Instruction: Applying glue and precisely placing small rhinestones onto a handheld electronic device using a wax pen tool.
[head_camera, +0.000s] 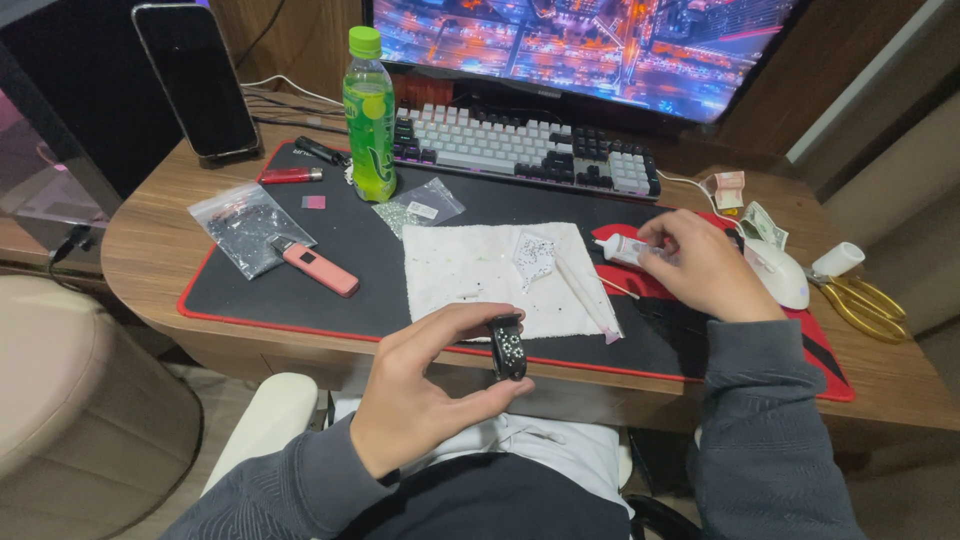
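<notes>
Two hands are in view above the desk edge. Left hand (425, 385) pinches a small black case (507, 348) dotted with pale rhinestones between thumb and fingertips, holding it upright just in front of the desk edge, over the lap. Right hand (700, 265) is curled over a small white glue tube (625, 250), gripping it low on the black and red desk mat (350, 300), beside the white cloth (480, 275). On the cloth lie a pale stick (585, 295) and a small clear bag of stones (533, 255) (contents too small to tell apart). Left of the cloth: a pink slim device (318, 267), a larger clear bag (245, 225), a green drink bottle (370, 115). Behind stands a keyboard (520, 150); a white mouse (778, 272) and gold scissors (865, 303) lie right of the right hand.
</notes>
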